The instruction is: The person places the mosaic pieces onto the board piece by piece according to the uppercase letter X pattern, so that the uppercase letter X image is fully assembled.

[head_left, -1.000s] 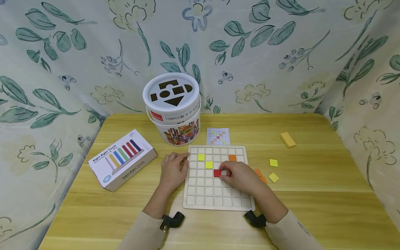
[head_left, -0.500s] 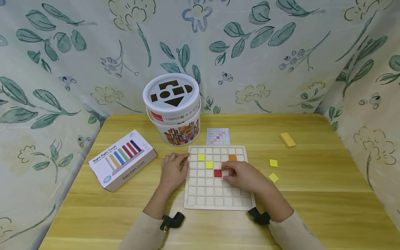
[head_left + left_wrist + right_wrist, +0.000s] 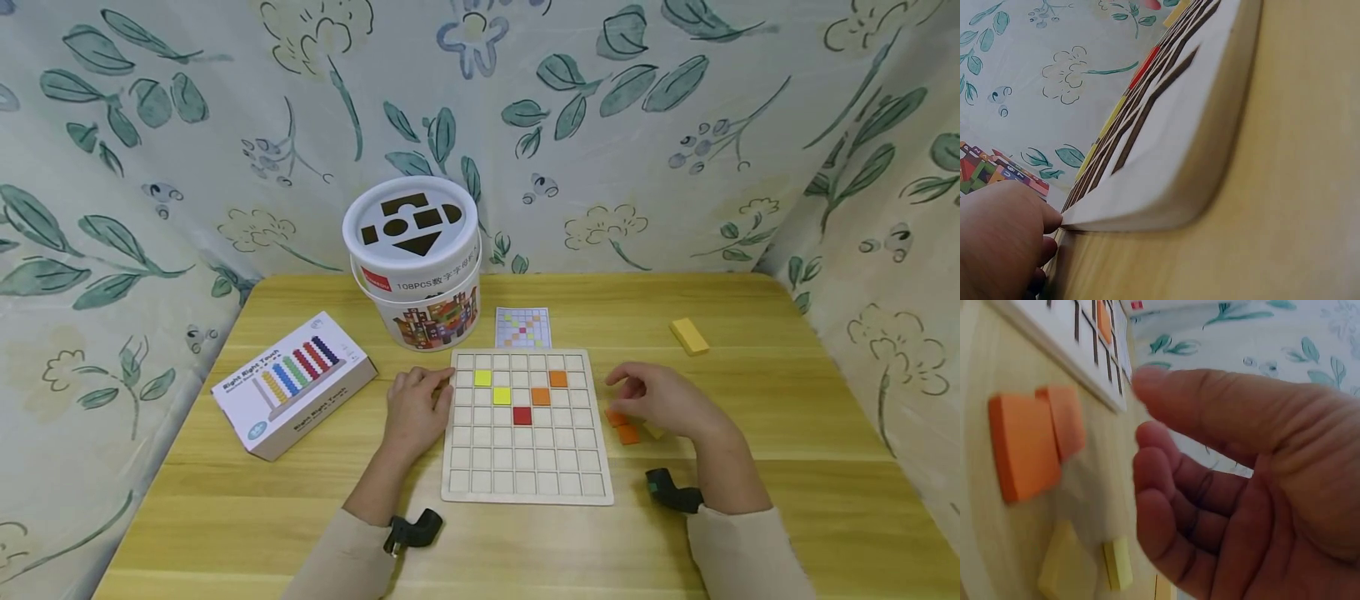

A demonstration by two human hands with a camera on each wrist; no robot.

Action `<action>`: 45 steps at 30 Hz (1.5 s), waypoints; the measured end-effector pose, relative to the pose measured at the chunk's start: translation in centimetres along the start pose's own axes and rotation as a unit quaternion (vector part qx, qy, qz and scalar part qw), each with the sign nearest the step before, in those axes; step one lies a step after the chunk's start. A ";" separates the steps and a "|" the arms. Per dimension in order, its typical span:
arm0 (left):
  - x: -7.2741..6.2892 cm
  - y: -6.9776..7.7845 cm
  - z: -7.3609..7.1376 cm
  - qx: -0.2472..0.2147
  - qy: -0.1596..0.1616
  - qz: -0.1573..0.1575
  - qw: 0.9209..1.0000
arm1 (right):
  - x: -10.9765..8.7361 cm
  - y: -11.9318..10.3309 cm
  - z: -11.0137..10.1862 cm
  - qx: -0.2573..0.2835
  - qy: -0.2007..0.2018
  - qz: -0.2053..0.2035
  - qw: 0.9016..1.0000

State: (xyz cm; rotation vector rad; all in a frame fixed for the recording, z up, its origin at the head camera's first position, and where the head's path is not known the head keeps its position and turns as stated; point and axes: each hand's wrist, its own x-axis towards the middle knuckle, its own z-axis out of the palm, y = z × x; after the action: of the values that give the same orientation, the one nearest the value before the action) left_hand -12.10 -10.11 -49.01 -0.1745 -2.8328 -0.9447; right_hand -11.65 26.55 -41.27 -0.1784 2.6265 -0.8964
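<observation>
A square wooden grid board (image 3: 525,483) lies on the table. Two yellow tiles (image 3: 502,396), a red tile (image 3: 522,416) and two orange tiles (image 3: 541,397) sit in its cells, roughly in a V. My left hand (image 3: 418,404) rests beside the board, its fingertips touching the upper left edge. To the right of the board, my right hand (image 3: 667,404) hovers over loose tiles, its fingers loosely bent and nothing between them. Below it, the right wrist view shows two loose orange tiles (image 3: 1029,444), one overlapping the other, and two loose yellow tiles (image 3: 1069,562).
Behind the board lies a small printed card (image 3: 522,327) with a coloured grid. A white lidded bucket (image 3: 410,275) stands at the back, and a white box (image 3: 294,383) with an abacus picture lies at the left. A yellow block (image 3: 690,336) is at the back right.
My right hand has left the board and moved right, over the loose tiles, uncovering the orange tile beside the red one. My left hand has stayed in place.
</observation>
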 end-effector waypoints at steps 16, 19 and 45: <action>0.1 0.1 0.0 0.001 0.006 -0.001 1.000 | 0.3 2.4 -0.1 0.034 -0.063 0.029 0.997; 0.1 0.1 0.0 0.005 0.003 -0.001 1.000 | 0.4 2.3 0.0 0.029 -0.059 0.038 0.997; 0.2 0.1 0.0 0.007 -0.004 0.006 1.000 | 1.0 2.7 0.4 -0.013 0.003 0.061 0.998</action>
State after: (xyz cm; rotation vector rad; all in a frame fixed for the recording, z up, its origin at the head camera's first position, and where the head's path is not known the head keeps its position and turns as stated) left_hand -12.23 -10.07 -48.91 -0.1920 -2.8414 -0.9226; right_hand -12.45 28.24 -43.47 -0.0209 2.6246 -0.8226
